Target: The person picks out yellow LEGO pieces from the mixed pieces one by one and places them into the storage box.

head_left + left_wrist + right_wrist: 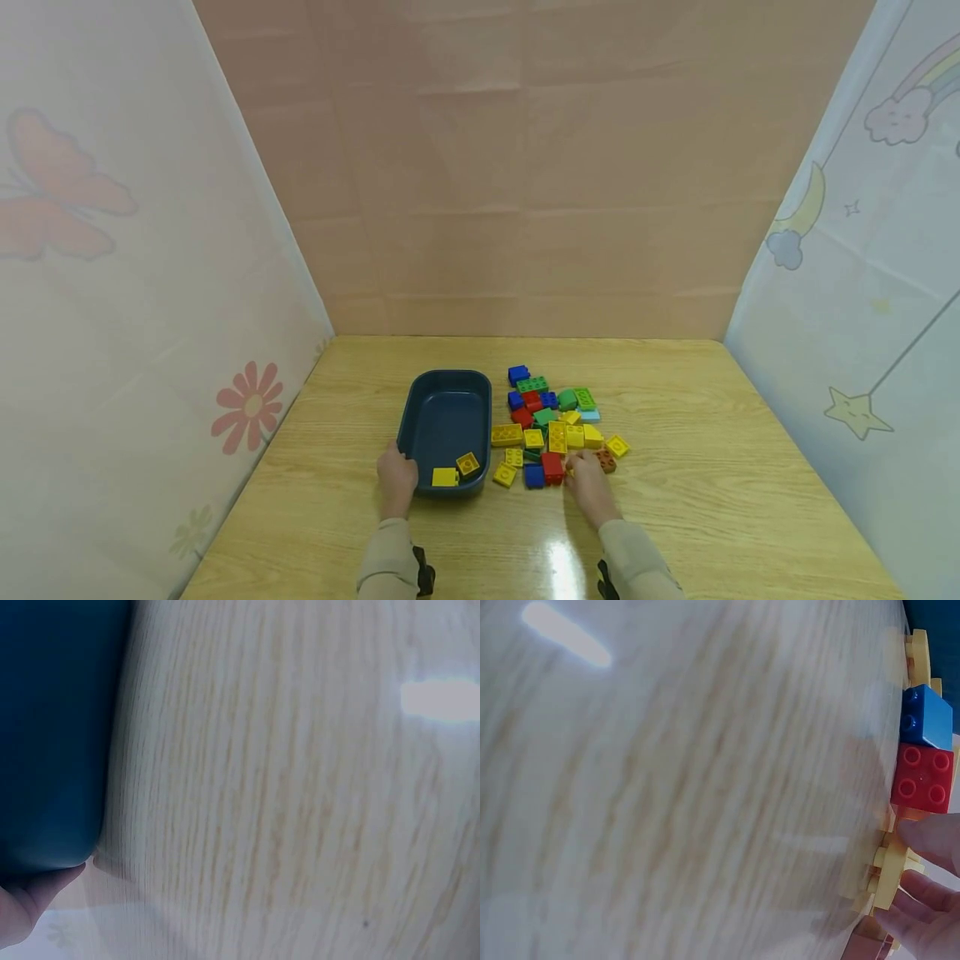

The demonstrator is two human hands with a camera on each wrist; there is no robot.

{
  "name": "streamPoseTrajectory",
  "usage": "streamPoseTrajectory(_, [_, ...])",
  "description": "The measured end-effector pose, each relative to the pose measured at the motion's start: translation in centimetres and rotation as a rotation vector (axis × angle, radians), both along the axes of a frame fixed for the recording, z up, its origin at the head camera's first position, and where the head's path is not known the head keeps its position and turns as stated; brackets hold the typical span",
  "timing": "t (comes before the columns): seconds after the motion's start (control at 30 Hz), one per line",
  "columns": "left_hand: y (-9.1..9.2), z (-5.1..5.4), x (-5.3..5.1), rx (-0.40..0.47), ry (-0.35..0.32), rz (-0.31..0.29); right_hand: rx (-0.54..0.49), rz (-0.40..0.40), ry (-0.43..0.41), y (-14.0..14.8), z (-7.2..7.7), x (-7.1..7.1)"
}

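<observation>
Pinching a studded plastic yellow brick point(889, 871), the right hand point(588, 483) spans its long axis, studs facing away from the fingers point(931, 892). The left hand point(397, 477) grips a smooth, rounded tub point(450, 421).

Dark blue bin point(448, 421) upright; studded yellow brick point(889, 874) to its right, pinched in right hand point(589, 485)

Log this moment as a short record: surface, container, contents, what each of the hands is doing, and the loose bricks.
Surface: wood-grain table
Container: dark blue tub
Contents: two yellow bricks, at the tub's near end
Left: left hand grips the tub's left side
Right: right hand pinches a yellow brick
Loose bricks: group right of the tub; red, blue, green, yellow, light blue, orange-brown
Nearby: red brick, left of the right hand
</observation>
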State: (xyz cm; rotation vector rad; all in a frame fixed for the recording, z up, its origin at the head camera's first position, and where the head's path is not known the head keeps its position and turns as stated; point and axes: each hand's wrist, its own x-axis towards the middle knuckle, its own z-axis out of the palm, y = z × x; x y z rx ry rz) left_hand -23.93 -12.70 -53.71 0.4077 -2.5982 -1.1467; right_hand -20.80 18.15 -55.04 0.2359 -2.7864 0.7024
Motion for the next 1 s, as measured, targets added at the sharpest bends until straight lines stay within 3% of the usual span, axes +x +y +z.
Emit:
streamPoseTrajectory(0.33, [0.0, 0.1, 0.2, 0.008, -0.012, 0.002, 0.007, 0.004, 0.012, 0.1, 0.1, 0.1])
streamPoseTrajectory(1.0, [0.1, 0.4, 0.2, 0.012, -0.013, -0.003, -0.02, -0.035, 0.164, -1.4, 2.2, -0.6])
